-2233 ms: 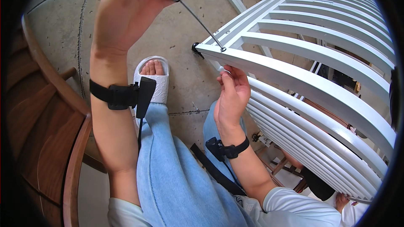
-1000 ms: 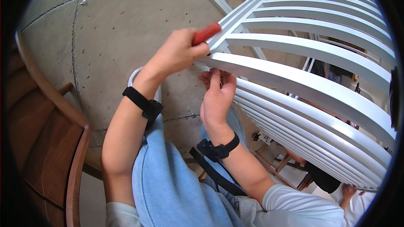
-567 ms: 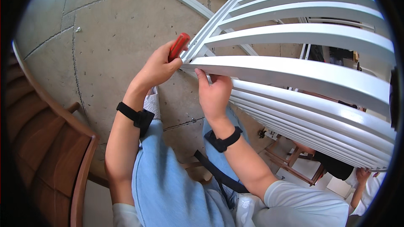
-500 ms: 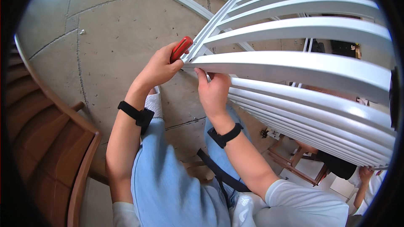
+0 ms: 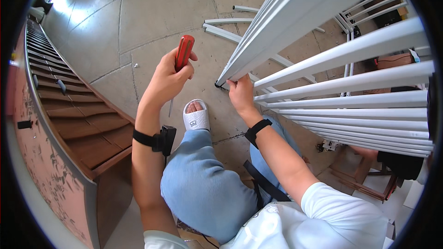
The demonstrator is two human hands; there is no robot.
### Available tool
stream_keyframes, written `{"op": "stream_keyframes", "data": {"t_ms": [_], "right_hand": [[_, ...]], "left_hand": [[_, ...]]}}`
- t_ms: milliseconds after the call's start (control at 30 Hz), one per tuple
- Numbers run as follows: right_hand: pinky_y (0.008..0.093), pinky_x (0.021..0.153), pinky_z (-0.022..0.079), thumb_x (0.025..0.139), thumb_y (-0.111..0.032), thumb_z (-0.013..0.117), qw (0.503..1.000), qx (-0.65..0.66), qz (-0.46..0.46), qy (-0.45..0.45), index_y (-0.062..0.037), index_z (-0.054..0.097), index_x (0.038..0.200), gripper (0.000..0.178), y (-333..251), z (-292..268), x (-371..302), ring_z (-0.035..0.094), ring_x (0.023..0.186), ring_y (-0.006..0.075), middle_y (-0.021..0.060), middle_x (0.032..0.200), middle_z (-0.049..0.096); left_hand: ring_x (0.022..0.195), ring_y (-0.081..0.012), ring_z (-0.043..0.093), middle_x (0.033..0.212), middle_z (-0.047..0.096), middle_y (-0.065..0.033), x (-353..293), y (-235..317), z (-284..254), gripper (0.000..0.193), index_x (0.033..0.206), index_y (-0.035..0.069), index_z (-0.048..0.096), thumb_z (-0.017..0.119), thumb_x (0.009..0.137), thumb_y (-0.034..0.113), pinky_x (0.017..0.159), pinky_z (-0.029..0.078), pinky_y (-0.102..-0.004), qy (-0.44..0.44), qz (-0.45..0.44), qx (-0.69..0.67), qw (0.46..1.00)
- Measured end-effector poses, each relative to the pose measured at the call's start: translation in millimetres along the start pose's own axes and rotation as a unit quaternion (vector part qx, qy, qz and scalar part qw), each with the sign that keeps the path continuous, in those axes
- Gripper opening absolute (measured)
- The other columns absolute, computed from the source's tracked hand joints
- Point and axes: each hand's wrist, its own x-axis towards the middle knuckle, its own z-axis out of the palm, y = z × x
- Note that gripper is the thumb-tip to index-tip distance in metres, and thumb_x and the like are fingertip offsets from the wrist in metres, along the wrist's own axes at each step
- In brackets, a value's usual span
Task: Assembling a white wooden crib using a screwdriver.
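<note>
My left hand is closed around the red handle of a screwdriver. The handle points up and the thin metal shaft shows below the hand, over the floor. Left hand and screwdriver are apart from the white metal slatted frame on the right. At the near end of a broad white bar, my right hand grips the frame, with the fingers partly hidden behind the bar. A dark end piece shows at the bar's corner, just left of that hand.
A brown wooden slatted bench stands on the left. Loose white metal bars lie on the concrete floor beyond the frame. My foot in a white slipper is below my hands. Someone's arm and a wooden stool are at the lower right.
My left hand has drawn the screwdriver leftward, away from the frame's corner. The white frame has turned, so a broad bar's face now shows, and my right hand still holds its end.
</note>
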Motion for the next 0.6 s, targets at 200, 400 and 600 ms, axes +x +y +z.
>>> {"op": "stream_keyframes", "data": {"t_ms": [200,400,600], "right_hand": [[0.0479,0.077,0.048,0.08,0.0,0.065,1.0,0.016,0.011,0.02,-0.0035,0.05,0.11,0.034,-8.1,-1.3,-10.1,0.059,0.093,0.044,0.0217,0.097,0.062],[0.0447,0.082,0.049,0.077,-0.002,0.068,0.999,-0.009,-0.043,0.001,-0.0039,0.05,0.116,0.043,10.8,-0.9,-3.9,0.058,0.101,0.0421,0.0213,0.103,0.062],[0.0458,0.085,0.049,0.077,0.001,0.067,0.999,-0.048,-0.002,-0.013,0.0018,0.05,0.112,0.039,25.0,-0.1,-5.2,0.058,0.1,0.0421,0.0209,0.108,0.058]], "left_hand": [[0.06,-0.0087,0.044,0.065,0.047,-0.0006,-39.4,109.4,-12.8,0.014,0.093,0.001,0.055,0.054,0.081,0.008,0.055,0.038,-0.027,0.025,0.109,0.126,0.986],[0.056,-0.0033,0.041,0.065,0.047,0.0033,-70.1,201.4,13.7,0.015,0.097,0.002,0.055,0.054,0.084,0.01,0.051,0.033,-0.0205,0.069,0.135,0.2,0.968],[0.052,-0.0029,0.037,0.066,0.049,0.0031,-75.0,237.4,56.7,0.019,0.098,-0.001,0.056,0.054,0.08,0.007,0.047,0.029,-0.0191,0.122,0.172,-0.012,0.977]]}}
